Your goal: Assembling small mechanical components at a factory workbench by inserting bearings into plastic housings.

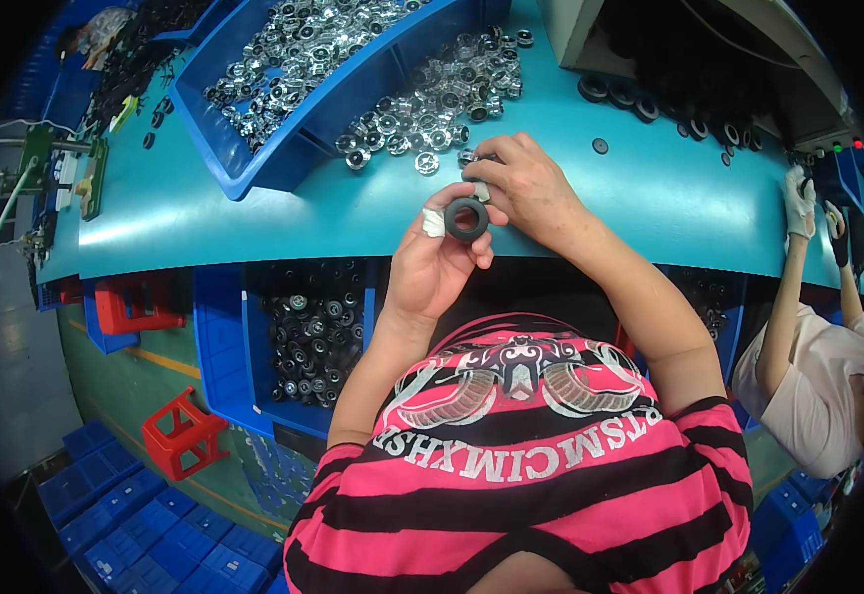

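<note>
My left hand (434,259) holds up a small black rubber tyre (455,232), pinched between thumb and fingers, its round hole showing. White tape is wrapped on a finger of this hand. Just beyond it, my right hand (526,188) is bent over the table with its fingers curled together. A small chrome wheel hub (466,156) shows at its fingertips, partly covered by them. Another chrome hub (427,162) lies loose to the left, at the near edge of a heap of chrome hubs (452,84).
A blue bin (303,134) full of chrome hubs stands on the teal table (353,223). Black tyres (640,104) lie at the right, with a lone small ring (600,147). Below the table, a blue crate (258,366) holds wheels. A co-worker's gloved hand (799,203) is far right.
</note>
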The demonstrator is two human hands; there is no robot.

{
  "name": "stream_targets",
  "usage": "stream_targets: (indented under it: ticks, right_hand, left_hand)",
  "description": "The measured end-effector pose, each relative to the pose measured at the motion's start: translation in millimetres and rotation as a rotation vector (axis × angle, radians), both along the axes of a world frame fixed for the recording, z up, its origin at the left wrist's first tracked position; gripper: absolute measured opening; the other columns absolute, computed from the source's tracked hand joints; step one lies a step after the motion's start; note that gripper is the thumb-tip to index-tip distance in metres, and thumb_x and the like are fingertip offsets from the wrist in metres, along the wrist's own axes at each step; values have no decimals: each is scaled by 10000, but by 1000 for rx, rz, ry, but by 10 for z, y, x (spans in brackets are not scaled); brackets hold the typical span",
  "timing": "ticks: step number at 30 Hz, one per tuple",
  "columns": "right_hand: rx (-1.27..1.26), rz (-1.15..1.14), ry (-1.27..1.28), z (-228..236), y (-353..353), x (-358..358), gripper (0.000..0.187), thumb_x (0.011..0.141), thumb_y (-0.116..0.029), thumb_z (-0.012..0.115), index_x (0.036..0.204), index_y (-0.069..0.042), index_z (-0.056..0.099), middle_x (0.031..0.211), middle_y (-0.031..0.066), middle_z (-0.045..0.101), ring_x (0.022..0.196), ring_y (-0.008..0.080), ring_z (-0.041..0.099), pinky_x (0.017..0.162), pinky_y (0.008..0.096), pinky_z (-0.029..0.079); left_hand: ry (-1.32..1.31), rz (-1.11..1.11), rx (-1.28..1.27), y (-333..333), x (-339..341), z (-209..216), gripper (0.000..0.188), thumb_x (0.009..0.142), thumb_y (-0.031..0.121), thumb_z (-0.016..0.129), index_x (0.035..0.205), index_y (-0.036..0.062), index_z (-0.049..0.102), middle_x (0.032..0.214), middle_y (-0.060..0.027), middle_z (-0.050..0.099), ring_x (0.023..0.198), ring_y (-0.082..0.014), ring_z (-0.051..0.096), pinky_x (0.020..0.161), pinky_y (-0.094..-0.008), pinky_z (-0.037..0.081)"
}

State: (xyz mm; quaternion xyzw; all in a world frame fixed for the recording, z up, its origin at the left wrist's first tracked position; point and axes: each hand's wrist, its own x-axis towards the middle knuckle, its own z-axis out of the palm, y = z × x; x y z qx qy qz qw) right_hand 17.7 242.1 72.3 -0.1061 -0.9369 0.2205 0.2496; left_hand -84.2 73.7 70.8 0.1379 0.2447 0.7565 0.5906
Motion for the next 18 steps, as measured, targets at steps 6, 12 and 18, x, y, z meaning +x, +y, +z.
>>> stream_targets:
  ticks: [6, 12, 18]
  right_hand:
    - [-64, -96, -48, 132, 16, 100, 133, 788, -95, 723, 853, -58, 613, 890, 87, 596, 850, 303, 577, 761, 421, 506]
    - [-184, -166, -24, 204, 81, 258, 162, 811, -133, 716, 882, -44, 600, 747, 104, 595, 710, 313, 612, 681, 424, 509]
    - [-603, -276, -30, 238, 35, 478, 264, 871, -194, 731, 1070, -35, 664, 783, 103, 655, 674, 200, 666, 627, 330, 526]
  left_hand:
    - [3, 5, -10, -3, -12, -15, 475, 1073, 359, 450, 1438, 55, 428, 1214, -279, 605, 843, -216, 568, 743, -353, 492]
    - [-25, -11, 21, -1, 3, -24, 454, 1070, 351, 459, 1416, 59, 439, 1243, -280, 590, 882, -238, 595, 782, -377, 522]
    - [31, -9, 27, 41, 27, -6, 353, 1060, 302, 497, 1306, 49, 477, 1235, -283, 600, 1020, -328, 679, 916, -453, 591]
